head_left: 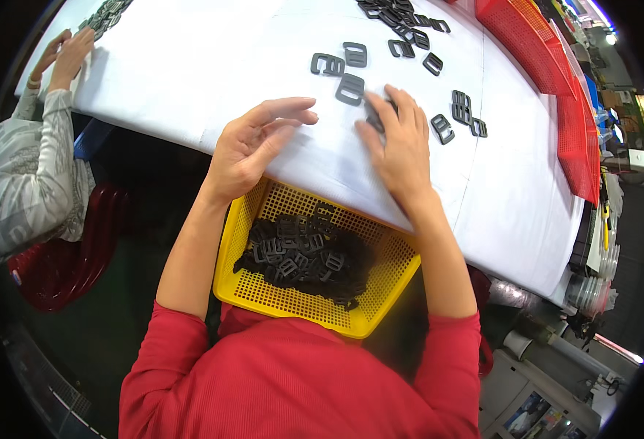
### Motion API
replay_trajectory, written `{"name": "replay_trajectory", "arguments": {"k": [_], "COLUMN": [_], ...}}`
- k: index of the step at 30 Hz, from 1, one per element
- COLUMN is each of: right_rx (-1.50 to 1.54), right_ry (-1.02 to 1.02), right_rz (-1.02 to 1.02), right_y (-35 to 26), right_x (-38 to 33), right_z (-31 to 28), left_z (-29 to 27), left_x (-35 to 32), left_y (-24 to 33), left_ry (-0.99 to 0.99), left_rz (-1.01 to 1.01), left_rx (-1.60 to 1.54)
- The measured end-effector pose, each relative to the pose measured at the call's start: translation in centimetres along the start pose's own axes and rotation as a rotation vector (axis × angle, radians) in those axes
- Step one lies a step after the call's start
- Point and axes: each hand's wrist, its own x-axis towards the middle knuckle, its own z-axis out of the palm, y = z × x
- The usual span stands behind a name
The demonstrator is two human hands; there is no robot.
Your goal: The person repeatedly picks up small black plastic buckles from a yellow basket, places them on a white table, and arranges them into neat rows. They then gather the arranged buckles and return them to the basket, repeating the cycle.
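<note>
White cloth [190,66] is covering the table, with dark buckles [350,88] lying scattered. Her right hand [402,143] is pressing flat on one buckle; her left hand [252,146] is hovering open. The yellow basket [245,289] is sitting on her lap, partly filled, and many buckles are waiting.

The buckles [350,88] look like matt dark plastic. The yellow basket [388,282] is perforated plastic, faintly glossy. The tabletop [190,66] carries smooth white sheeting, perhaps cloth.
</note>
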Motion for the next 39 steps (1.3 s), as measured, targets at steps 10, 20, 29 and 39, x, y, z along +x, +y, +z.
{"name": "replay_trajectory", "arguments": {"k": [10, 20, 29, 39], "right_rx": [0.214, -0.232, -0.122, -0.095], "right_ry": [-0.001, 0.126, 0.162, 0.164], "right_rz": [-0.042, 0.195, 0.194, 0.148], "right_y": [-4.0, 5.0, 4.7, 6.3], "right_x": [-6.5, -2.4, -0.9, 3.3], "right_z": [-5.0, -3.8, -4.1, -1.3], "left_z": [-0.6, -0.5, -0.6, -0.5], "left_x": [-1.1, -0.5, -0.9, -0.9], "left_y": [0.3, 0.8, 0.7, 1.0], "left_ry": [-0.008, -0.002, -0.008, -0.027], "left_rz": [-0.026, -0.085, -0.086, -0.127], "left_rx": [0.001, 0.04, 0.016, 0.015]}}
